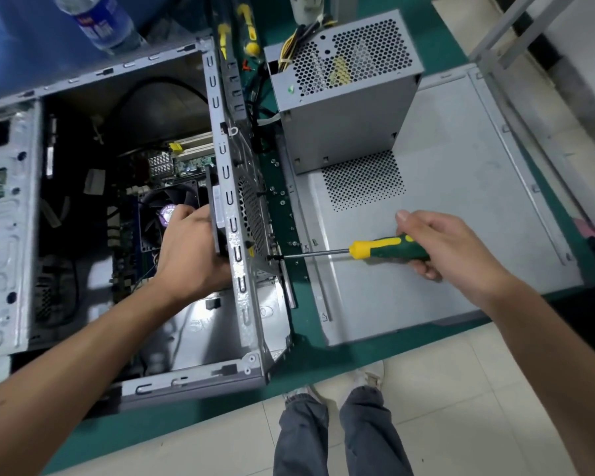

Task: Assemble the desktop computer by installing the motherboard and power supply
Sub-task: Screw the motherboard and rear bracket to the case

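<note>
On a green bench: one open case, laid on its side, rear panel facing right. Inside, low in the case: motherboard, with white slots at its far end and a black cooler fan near the middle; loose black cables cross the dark space to its left. Drive cage, grey metal, at the case's left end. Left hand: reaching into the case, fingers curled round a black fan held against the inner face of the rear panel; the hand covers part of the cooler fan. Right hand: outside the case, gripping the green and yellow handle of a screwdriver; shaft level, tip on a black screw at the outer face of the rear panel. Power supply, grey box with a honeycomb grille, standing apart from the case at the far end of a side panel; yellow and black wires leave its far side. The side panel lies flat to the right of the case, with a perforated vent patch just below the power supply. Small screws lie scattered on the bench between case and panel. Two more yellow-handled tools beyond the case. Water bottle, blue label, at far left on a blue surface. Below the bench edge: pale floor tiles, grey trousers, light shoes.
</note>
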Demonstrator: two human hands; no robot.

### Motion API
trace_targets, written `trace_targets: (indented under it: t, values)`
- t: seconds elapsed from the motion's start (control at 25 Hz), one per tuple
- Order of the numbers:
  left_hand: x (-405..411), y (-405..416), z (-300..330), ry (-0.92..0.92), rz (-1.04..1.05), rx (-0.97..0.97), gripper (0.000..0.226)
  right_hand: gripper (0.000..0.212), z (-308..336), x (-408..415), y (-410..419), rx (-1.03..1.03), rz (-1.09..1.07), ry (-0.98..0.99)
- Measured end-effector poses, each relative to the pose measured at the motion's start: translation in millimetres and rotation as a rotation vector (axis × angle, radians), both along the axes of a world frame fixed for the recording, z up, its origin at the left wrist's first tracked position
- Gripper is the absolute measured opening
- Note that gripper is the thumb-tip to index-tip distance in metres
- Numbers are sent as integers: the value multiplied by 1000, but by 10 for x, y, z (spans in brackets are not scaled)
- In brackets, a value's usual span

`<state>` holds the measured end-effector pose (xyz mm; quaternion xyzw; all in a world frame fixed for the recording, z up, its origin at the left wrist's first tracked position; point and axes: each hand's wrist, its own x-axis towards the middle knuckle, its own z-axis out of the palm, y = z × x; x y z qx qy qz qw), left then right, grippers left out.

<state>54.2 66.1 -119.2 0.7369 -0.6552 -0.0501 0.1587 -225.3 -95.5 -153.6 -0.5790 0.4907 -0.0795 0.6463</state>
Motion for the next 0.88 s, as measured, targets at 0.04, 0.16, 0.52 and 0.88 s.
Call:
trace_targets:
  t: [0.04, 0.16, 0.52, 0.88]
  values:
    - [0, 4, -10, -3, -3, -12, 26, 18, 18, -9, -5, 68, -19, -70]
    - [5, 4, -24, 11, -13, -15, 27, 8, 27, -36, -21, 103, -33, -171]
    - [-44, 5, 0, 78, 12, -24, 26, 11, 59, -45, 5, 88, -78, -175]
    - [-37, -10, 15, 69, 18, -40, 27, 14, 79, -6, -97, 140, -15, -150]
